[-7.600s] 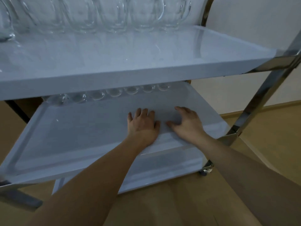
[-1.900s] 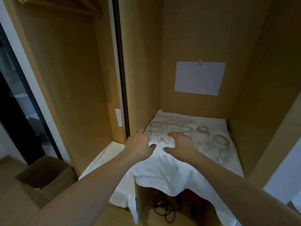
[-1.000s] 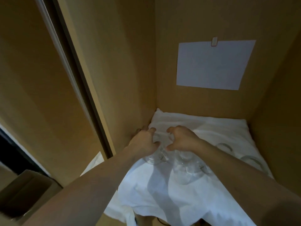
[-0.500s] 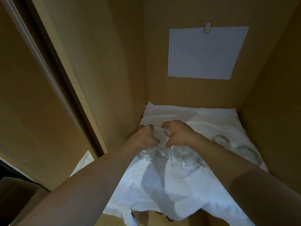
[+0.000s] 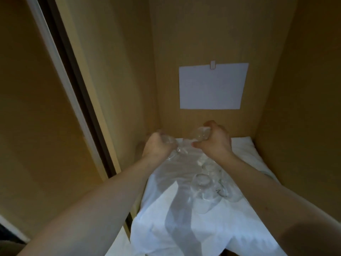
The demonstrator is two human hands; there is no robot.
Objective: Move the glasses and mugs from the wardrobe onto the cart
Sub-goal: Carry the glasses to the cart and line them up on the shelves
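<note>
Inside the wooden wardrobe, a white cloth (image 5: 186, 224) covers the shelf. My left hand (image 5: 156, 147) grips a clear glass mug (image 5: 170, 145), raised above the cloth by the left wall. Fingers of my right hand (image 5: 215, 139) curl round a second clear glass mug (image 5: 200, 134), held up in front of the back panel. Several more clear glasses (image 5: 206, 189) stand on the cloth under my right forearm, partly hidden by it. The cart is out of view.
A white sheet of paper (image 5: 212, 85) is clipped to the wardrobe's back panel. The sliding door's dark track (image 5: 77, 85) runs down the left. Wooden side walls close in on both sides of the shelf.
Both hands have lifted their mugs off the cloth and now hold them higher. The view has tilted so the paper sits lower in the picture.
</note>
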